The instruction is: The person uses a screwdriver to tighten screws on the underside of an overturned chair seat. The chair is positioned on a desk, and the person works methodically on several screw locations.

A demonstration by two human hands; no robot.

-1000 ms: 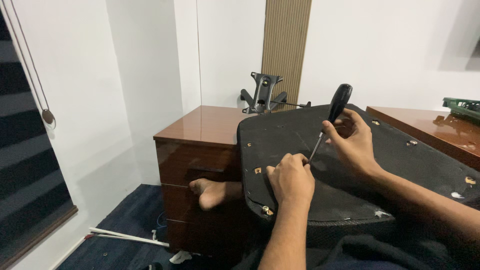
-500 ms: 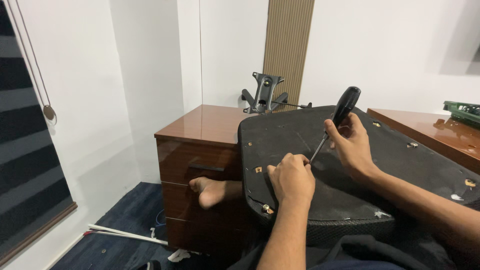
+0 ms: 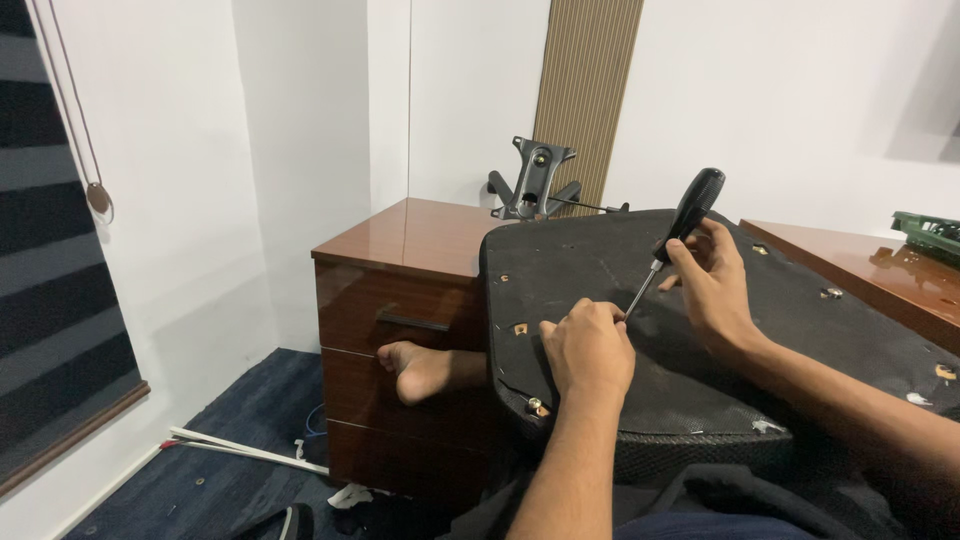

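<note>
A black chair seat lies upside down across my lap, its fabric underside facing up with brass screw holes. My right hand grips a black-handled screwdriver, tilted with its tip down on the seat. My left hand is curled at the screwdriver's tip, fingers pinched there; whatever it holds is hidden. A bare foot rests against the cabinet front, left of the seat.
A glossy brown drawer cabinet stands ahead with a metal chair mechanism on top. A brown desk runs to the right. White rods lie on the dark blue carpet. A window blind is at left.
The screwdriver handle has shifted slightly in my right hand while the tip stays at the same spot. My left hand has not moved.
</note>
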